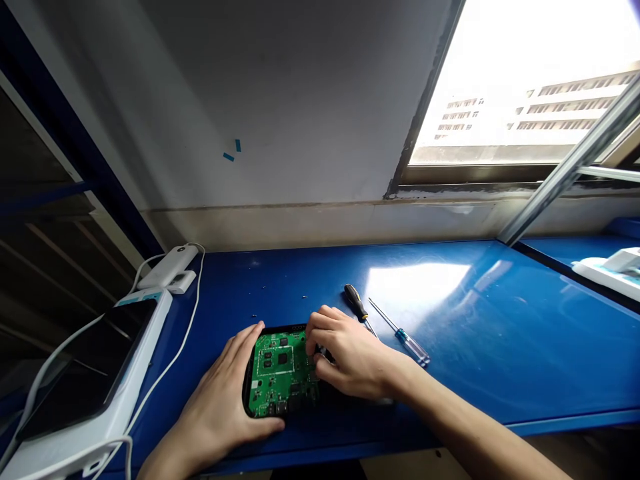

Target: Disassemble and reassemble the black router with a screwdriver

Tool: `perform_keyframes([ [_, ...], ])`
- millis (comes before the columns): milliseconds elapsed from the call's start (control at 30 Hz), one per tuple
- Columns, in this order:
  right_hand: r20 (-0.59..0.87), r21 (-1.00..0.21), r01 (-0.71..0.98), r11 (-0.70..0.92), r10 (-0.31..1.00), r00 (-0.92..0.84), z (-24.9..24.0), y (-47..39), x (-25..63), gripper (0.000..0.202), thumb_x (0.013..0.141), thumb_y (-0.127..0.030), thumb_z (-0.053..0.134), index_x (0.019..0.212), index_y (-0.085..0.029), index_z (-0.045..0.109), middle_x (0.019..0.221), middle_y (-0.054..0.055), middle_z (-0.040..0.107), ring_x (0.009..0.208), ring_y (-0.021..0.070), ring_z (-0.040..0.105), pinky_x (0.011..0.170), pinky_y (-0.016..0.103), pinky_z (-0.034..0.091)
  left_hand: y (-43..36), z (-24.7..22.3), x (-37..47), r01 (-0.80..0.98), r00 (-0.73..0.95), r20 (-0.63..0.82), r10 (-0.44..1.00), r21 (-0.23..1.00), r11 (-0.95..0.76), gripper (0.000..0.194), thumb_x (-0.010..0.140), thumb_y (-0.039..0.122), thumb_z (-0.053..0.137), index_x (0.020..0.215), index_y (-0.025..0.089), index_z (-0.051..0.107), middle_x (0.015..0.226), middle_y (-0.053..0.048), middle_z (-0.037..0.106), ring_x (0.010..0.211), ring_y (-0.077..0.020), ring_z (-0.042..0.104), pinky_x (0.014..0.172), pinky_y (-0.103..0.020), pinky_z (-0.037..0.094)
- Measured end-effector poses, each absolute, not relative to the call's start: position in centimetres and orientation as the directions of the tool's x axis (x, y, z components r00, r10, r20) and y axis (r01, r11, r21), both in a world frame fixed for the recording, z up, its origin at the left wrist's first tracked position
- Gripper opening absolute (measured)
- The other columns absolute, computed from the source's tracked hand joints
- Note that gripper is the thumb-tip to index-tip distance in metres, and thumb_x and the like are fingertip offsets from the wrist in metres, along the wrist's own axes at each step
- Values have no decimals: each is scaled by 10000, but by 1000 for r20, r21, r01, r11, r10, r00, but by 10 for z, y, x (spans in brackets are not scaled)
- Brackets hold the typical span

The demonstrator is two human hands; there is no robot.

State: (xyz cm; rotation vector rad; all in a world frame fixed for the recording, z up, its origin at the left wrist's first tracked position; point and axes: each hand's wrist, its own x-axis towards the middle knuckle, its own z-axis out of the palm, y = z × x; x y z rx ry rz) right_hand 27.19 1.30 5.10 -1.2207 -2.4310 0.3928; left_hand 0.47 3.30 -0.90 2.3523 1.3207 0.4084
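A green circuit board (283, 363) lies in a black casing (246, 387) on the blue table. My left hand (225, 393) grips the casing's left side, fingers at the far edge and thumb at the near edge. Over the board's right part is my right hand (345, 350), its fingers curled and pinched; whatever they may hold is hidden. A black and yellow screwdriver (354, 301) lies just beyond my right hand, its shaft partly covered. To the right of it rests a screwdriver with a clear blue handle (413, 347).
Several tiny screws (305, 297) are scattered beyond the board. At the left, a tablet (93, 367) lies on a white box beside a power strip (170, 267) and white cables. A metal post (560, 173) rises at the right, near a white object (613, 270).
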Motion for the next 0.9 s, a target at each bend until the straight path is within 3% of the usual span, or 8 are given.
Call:
perform_keyframes([
  [267,143,-356,750,558,825,-546,52,16,265,244,948,-132,457,733,-187,557,873,52,586,821,195,482,866,376,450,35,-5,8,742,536,7,844,473,-475,1380,453,657,926,1607,284,269,1642,-132,365,1505,-407,319,1193,-561,376],
  [500,154,-433,734,523,845,-511,52,14,266,242,941,-111,463,748,-178,592,1028,84,585,962,222,524,923,396,486,33,1,10,737,537,-19,843,496,-459,1402,415,694,917,1602,295,287,1625,-130,381,1485,-414,337,1168,-567,405],
  [733,137,-390,766,512,854,-502,55,9,262,275,979,-143,443,768,-168,619,1048,105,587,1011,237,543,949,415,497,32,1,9,724,545,8,838,499,-476,1367,428,676,922,1592,296,315,1607,-138,397,1463,-426,358,1157,-593,409],
  [867,92,-440,750,494,855,-510,60,4,270,221,983,-351,569,991,-161,681,1108,99,592,1034,241,553,950,408,518,31,5,13,748,507,-14,862,503,-433,1314,454,613,938,1580,290,343,1603,-121,404,1462,-417,363,1163,-585,406],
  [900,74,-470,732,493,849,-523,61,3,274,329,929,-445,656,1088,-159,677,1152,101,591,1055,247,559,945,401,529,31,6,13,751,501,-21,865,507,-423,1317,450,610,939,1579,284,344,1603,-118,405,1464,-415,360,1165,-578,407],
])
